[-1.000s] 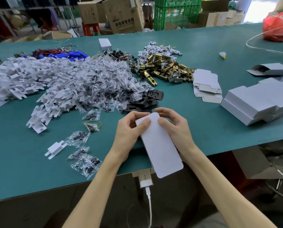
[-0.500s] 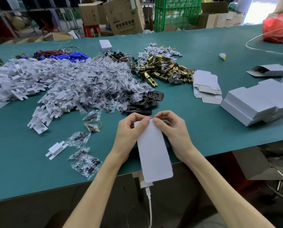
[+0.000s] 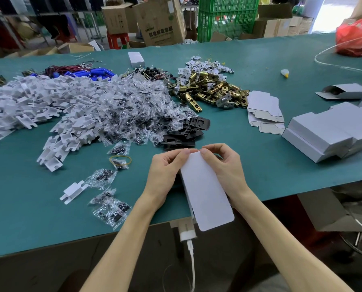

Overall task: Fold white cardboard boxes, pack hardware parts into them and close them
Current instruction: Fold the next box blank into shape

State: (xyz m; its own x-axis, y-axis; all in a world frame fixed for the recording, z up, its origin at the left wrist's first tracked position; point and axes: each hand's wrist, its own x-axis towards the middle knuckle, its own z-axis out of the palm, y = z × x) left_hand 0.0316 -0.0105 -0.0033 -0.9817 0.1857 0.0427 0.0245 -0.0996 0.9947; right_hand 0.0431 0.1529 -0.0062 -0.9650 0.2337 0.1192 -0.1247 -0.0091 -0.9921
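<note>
Where the head camera looks down, two hands work at the near edge of a green table (image 3: 28, 218): the left hand (image 3: 165, 173) and the right hand (image 3: 226, 167) both pinch the far end of one white box (image 3: 205, 192), thumbs on top, fingers curled underneath. The box runs from between the hands toward the person, its rounded flap hanging past the table edge. Further back lie heaps too big to count: white plastic clips (image 3: 38, 102), small clear bags of screws (image 3: 133, 114), brass latches (image 3: 209, 89) and black plates (image 3: 186, 131). One clip (image 3: 72, 191) and four bags or so lie loose at the left (one beside a rubber band (image 3: 120, 160)). Flat box blanks (image 3: 264, 108) and folded boxes (image 3: 331, 131) sit right. Behind the table stand brown cartons (image 3: 161, 20) and a green crate (image 3: 228, 15).
</note>
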